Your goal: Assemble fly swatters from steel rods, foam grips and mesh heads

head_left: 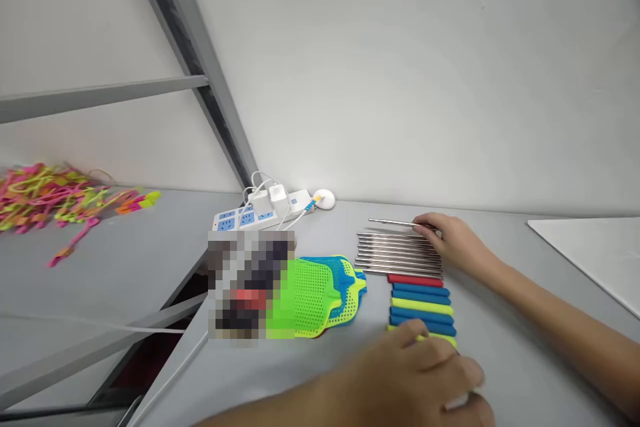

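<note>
Between the thumb and fingers of my right hand is a thin metal rod, pointing left. Just below it, a row of similar silver rods lies side by side on the table. My left hand, blurred, is over the lower end of a column of coloured sleeves in red, blue and yellow-green. Its fingers are curled, and what they hold, if anything, is hidden. Left of the sleeves lies a pile of perforated plastic fly swatter heads in green, blue and yellow.
A white power strip with plugged-in chargers and a round white device stand against the wall. Pink, yellow and orange cords lie heaped on the left table. A metal frame post rises between the tables; a white panel lies right.
</note>
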A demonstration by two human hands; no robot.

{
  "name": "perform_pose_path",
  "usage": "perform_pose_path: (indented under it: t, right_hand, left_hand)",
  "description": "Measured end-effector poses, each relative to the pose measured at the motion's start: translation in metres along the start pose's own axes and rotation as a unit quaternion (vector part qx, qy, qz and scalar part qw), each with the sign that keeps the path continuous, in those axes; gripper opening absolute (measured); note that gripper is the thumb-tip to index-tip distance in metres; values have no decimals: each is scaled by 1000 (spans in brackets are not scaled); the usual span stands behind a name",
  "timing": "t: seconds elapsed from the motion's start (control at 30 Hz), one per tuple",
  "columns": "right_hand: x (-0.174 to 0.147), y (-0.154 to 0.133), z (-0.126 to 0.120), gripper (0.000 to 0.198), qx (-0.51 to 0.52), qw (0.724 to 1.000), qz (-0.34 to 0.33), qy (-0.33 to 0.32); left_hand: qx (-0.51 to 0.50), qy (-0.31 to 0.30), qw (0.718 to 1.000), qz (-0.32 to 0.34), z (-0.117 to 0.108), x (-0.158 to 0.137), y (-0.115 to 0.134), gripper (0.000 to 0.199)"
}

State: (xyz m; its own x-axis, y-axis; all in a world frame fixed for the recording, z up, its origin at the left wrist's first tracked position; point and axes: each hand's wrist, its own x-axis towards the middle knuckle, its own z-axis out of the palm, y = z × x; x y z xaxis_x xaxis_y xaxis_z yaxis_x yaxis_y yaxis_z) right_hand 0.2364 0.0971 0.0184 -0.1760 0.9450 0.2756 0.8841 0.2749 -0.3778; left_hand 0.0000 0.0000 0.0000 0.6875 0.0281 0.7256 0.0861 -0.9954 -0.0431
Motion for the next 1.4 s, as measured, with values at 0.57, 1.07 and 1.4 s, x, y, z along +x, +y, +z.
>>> perform_pose_path:
  t: [0.57,1.07,1.4]
  right_hand:
    - [21,4,8,43,33,993,-36,-111]
    - [-10,23,11,51,65,990,-91,-88]
    - [11,24,17,51,78,984,-130,-99]
  left_hand:
    - [99,-227,964,-96,-1,11,-1,67]
    - [-59,-318,894,-311,17,37,-2,90]
    - [-50,-326,883,-334,22,42,-15,97]
